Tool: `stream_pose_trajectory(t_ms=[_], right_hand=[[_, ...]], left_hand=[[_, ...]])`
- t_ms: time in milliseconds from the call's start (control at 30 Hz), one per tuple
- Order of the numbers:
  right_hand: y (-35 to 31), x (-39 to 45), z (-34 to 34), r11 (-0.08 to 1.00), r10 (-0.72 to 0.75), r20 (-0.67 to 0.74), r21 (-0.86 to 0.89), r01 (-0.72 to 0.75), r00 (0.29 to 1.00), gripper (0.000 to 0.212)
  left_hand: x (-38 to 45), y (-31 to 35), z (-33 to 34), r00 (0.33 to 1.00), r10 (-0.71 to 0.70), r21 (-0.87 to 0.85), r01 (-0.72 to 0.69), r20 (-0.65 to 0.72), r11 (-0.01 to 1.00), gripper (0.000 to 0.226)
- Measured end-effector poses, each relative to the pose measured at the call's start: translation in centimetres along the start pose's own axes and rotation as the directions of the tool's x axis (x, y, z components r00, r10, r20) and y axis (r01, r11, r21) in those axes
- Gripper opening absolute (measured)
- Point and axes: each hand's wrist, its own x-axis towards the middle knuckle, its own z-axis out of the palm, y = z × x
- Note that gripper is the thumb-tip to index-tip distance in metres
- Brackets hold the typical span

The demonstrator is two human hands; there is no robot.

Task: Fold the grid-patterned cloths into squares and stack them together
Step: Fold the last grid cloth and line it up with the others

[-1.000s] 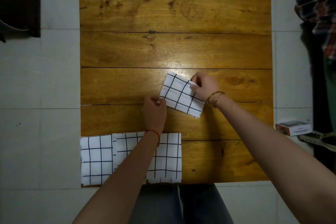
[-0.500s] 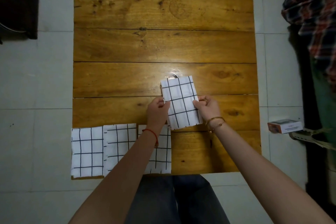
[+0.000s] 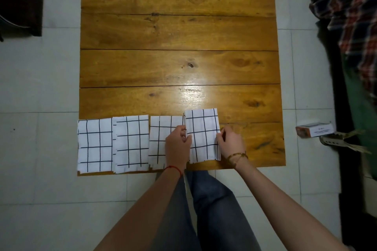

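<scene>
Pinching the side edges of cloth 4 [image 3: 203, 134], the left hand [image 3: 177, 144] at 9 o'clock and the right hand [image 3: 230, 141] at 3 o'clock set it on the counter [image 3: 177, 32] near 6 o'clock. Cloths 1 [image 3: 94, 145], 2 [image 3: 131, 142] and 3 [image 3: 161, 136] lie folded in a row toward 9 o'clock. Folding looks done for all 4; stacking remains.

Left hand [image 3: 177, 144] covers third cloth's [image 3: 161, 136] right part; small box [image 3: 314, 131] print too small to read
</scene>
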Motion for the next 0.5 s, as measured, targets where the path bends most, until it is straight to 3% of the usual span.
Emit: stream_pose_trajectory(t_ms=[200, 500], right_hand=[[1.1, -2.0, 1.5, 0.998, 0.019, -0.015, -0.057, -0.02, 1.0, 0.018], [1.1, -3.3, 3.2, 0.993, 0.12, -0.11, 0.026, -0.118, 0.987, 0.011]], left_hand=[[-1.6, -1.6, 0.4, 0.997, 0.011, 0.036, -0.014, 0.073, 0.999, 0.033], [-2.2, -2.7, -1.0, 0.99, 0.026, -0.013, -0.025, 0.137, 1.0, 0.035]])
